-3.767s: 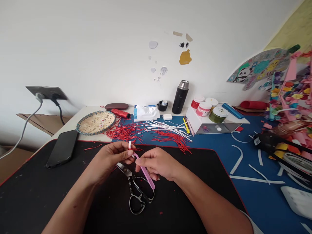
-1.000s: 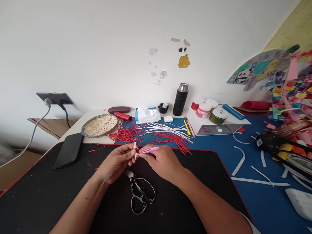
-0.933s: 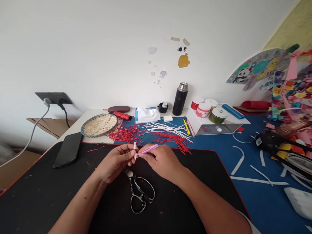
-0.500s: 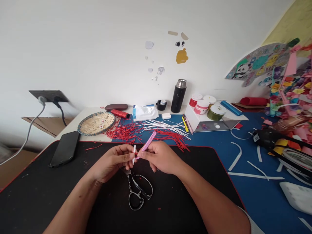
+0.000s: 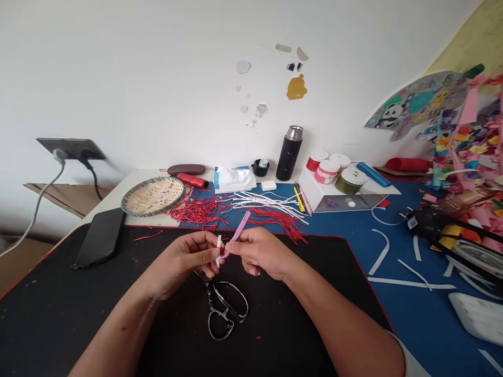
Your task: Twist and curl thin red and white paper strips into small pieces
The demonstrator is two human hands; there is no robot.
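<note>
My left hand (image 5: 179, 260) pinches a small white paper strip (image 5: 218, 250) upright between thumb and fingertips. My right hand (image 5: 260, 253) holds pink tweezers (image 5: 237, 234), whose tip meets the strip's middle, close to my left fingers. The tweezers slant up and away from me. Below both hands, black-handled scissors (image 5: 222, 310) lie shut on the black desk mat (image 5: 78, 314), their blades partly hidden under my left hand.
Beyond the mat lie a pile of red paper strips (image 5: 199, 212), white strips (image 5: 267, 201) and longer red strips (image 5: 281, 222) on a blue mat (image 5: 416, 309). A woven basket (image 5: 152, 196), red thread spool (image 5: 192, 180), black phone (image 5: 98, 238) and jars (image 5: 326, 170) stand nearby.
The pink tweezers have swung from pointing down toward me, through level, to slanting up and away. They now meet the white strip. The scissors stay put, and the whole view shifts slightly.
</note>
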